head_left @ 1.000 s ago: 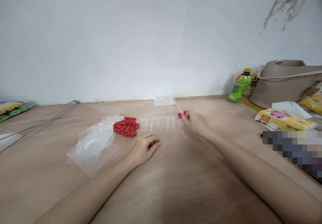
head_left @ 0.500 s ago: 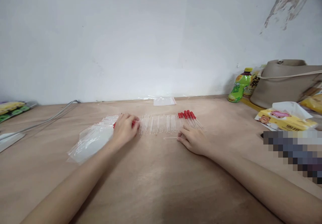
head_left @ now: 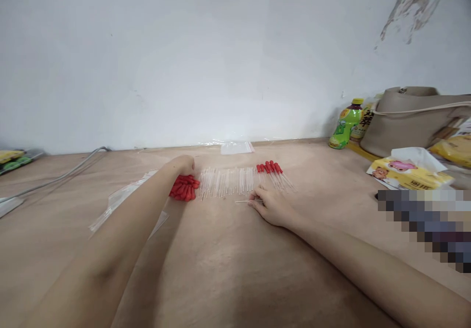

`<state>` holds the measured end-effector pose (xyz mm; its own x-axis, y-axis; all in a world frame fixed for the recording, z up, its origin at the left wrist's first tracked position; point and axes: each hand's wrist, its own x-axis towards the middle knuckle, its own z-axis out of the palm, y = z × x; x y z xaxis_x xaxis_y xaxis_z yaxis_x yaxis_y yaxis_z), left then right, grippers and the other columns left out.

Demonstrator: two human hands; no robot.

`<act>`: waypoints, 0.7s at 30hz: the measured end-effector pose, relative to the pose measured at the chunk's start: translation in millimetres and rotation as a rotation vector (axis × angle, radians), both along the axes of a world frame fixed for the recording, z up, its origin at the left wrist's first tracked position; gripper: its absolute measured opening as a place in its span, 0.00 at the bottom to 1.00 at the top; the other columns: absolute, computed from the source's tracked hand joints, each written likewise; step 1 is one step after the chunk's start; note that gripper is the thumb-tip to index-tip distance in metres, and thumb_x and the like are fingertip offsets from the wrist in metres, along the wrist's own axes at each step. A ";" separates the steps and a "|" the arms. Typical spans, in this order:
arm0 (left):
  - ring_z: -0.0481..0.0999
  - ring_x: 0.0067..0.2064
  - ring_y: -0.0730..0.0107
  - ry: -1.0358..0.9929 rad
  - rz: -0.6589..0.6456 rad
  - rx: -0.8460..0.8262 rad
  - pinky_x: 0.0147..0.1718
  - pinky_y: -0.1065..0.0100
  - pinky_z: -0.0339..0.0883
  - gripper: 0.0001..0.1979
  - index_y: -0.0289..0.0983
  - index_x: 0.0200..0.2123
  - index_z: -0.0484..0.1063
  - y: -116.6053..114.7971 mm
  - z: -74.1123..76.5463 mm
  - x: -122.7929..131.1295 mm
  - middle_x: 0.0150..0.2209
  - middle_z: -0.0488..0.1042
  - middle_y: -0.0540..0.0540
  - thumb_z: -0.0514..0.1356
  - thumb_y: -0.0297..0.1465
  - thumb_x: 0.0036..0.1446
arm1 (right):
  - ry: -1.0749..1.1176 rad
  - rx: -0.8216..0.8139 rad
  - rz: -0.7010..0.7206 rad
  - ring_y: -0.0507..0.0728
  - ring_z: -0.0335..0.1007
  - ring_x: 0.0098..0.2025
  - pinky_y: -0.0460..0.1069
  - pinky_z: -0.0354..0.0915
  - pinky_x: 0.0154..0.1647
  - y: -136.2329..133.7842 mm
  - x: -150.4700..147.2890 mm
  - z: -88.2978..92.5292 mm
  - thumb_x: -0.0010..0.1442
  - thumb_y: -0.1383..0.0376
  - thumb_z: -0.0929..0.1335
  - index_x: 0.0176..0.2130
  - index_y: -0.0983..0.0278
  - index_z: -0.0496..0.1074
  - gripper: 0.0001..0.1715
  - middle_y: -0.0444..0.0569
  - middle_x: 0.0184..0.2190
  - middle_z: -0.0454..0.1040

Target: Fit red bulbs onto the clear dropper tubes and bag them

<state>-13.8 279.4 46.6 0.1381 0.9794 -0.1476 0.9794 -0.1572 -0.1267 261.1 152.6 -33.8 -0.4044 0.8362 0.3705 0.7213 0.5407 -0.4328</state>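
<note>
My right hand point(head_left: 270, 205) is closed, with its fingers pinched round a thin clear glass tube point(head_left: 242, 202) that sticks out to the left, low over the table. Just beyond it, several droppers with red rubber bulbs point(head_left: 273, 166) lie side by side, their glass stems towards me. To their left stretches a row of loose clear tubes point(head_left: 224, 181). My left hand point(head_left: 184, 165) is bent over the far side of a pile of loose red rubber bulbs point(head_left: 184, 188). Its fingers are mostly hidden, so what they hold cannot be seen.
Clear plastic bags point(head_left: 119, 198) lie partly under my left forearm. Another small bag point(head_left: 237, 148) rests by the wall. At right stand a green bottle point(head_left: 346, 125), a beige bag point(head_left: 401, 122) and a yellow tissue pack point(head_left: 408, 173). A grey cable point(head_left: 73, 175) runs along the left.
My left hand has moved to the far side of the red bulbs, uncovering more of the pile. My right hand still holds the glass tube in nearly the same place. The view has shifted slightly.
</note>
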 end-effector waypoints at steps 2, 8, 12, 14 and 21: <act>0.72 0.27 0.64 -0.020 0.010 0.018 0.27 0.70 0.61 0.04 0.34 0.20 0.74 -0.2 -0.4 -0.3 0.22 0.74 0.45 0.60 0.28 0.36 | -0.019 0.017 -0.006 0.52 0.63 0.35 0.47 0.57 0.35 -0.8 -0.5 0.2 0.57 0.66 0.63 0.32 0.64 0.67 0.05 0.47 0.33 0.67; 0.72 0.39 0.61 -0.163 -0.006 0.266 0.36 0.69 0.62 0.12 0.35 0.34 0.72 -17.5 4.3 -1.6 0.37 0.75 0.43 0.55 0.33 0.48 | -0.054 0.071 -0.026 0.53 0.62 0.36 0.47 0.57 0.36 -3.6 -0.9 1.1 0.58 0.66 0.62 0.32 0.64 0.66 0.05 0.47 0.34 0.67; 0.71 0.37 0.66 -0.639 -0.085 0.575 0.36 0.67 0.63 0.14 0.35 0.38 0.67 -57.0 -5.0 11.3 0.37 0.73 0.44 0.50 0.38 0.55 | -0.033 0.159 0.000 0.54 0.61 0.37 0.49 0.58 0.38 -2.8 -0.9 -0.8 0.57 0.67 0.62 0.31 0.64 0.65 0.04 0.49 0.33 0.66; 0.71 0.29 0.70 -0.954 -0.140 0.446 0.29 0.69 0.64 0.13 0.36 0.37 0.65 -83.3 -18.8 22.9 0.30 0.72 0.47 0.51 0.39 0.55 | 0.001 0.173 0.029 0.54 0.61 0.37 0.49 0.59 0.38 -2.0 -1.3 -2.4 0.58 0.68 0.61 0.31 0.64 0.63 0.04 0.49 0.33 0.66; 0.72 0.29 0.74 -1.487 -0.171 0.072 0.31 0.70 0.66 0.11 0.36 0.38 0.59 -143.9 -67.0 60.4 0.27 0.70 0.51 0.57 0.31 0.52 | 0.141 0.115 0.085 0.52 0.63 0.33 0.47 0.61 0.34 -1.6 -3.3 -6.6 0.59 0.68 0.59 0.31 0.64 0.63 0.06 0.47 0.30 0.68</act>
